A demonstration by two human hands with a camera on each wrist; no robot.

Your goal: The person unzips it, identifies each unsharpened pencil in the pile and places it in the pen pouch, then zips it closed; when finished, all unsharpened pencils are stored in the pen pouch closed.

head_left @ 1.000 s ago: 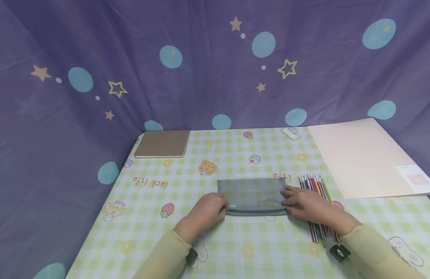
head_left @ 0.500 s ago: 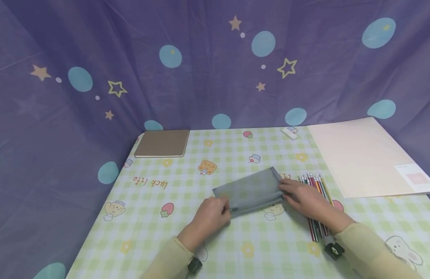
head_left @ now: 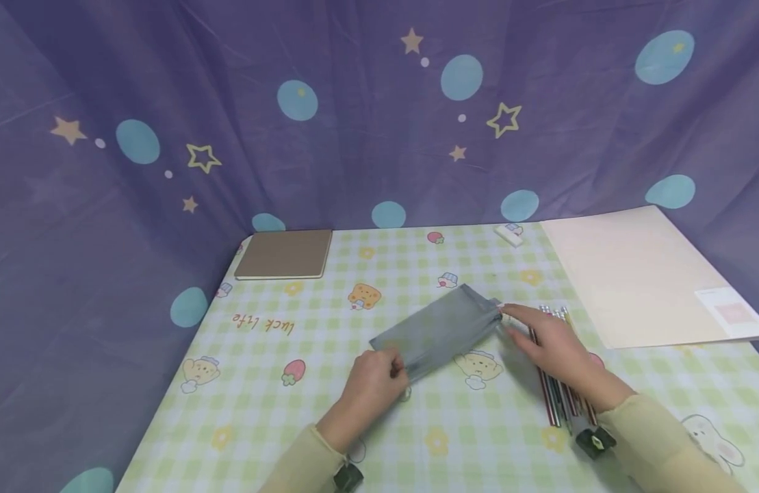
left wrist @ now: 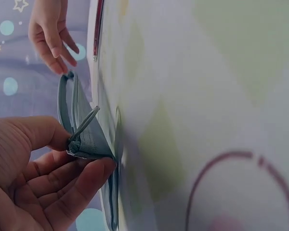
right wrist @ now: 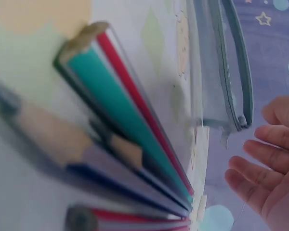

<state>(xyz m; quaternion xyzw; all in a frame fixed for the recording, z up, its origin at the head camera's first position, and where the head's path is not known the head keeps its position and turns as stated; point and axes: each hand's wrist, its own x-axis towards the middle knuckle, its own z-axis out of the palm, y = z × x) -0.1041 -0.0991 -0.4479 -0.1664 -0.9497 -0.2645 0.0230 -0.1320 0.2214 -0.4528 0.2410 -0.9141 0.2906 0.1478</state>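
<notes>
A translucent grey-blue zipper pouch (head_left: 437,329) lies slantwise over the middle of the table, its right end tipped away. My left hand (head_left: 373,383) pinches its near left corner between thumb and fingers, at the zipper end (left wrist: 76,146). In the left wrist view the zipper's two edges stand apart. At the far right end of the pouch, my right hand (head_left: 554,342) has its fingers spread and relaxed; the right wrist view shows a gap between the fingertips (right wrist: 267,132) and the pouch. Beneath that hand lies a bunch of pencils (head_left: 551,394), partly hidden by it.
A brown notebook (head_left: 285,254) sits at the back left corner. Near the back edge is a white eraser (head_left: 508,236). A large cream folder (head_left: 644,274) with a white label (head_left: 730,312) covers the right side. Behind the table hangs a purple curtain (head_left: 354,157).
The pouch has turned, its right end swinging away from me. My right hand has let go of that end and opened its fingers; my left hand still holds the left corner.
</notes>
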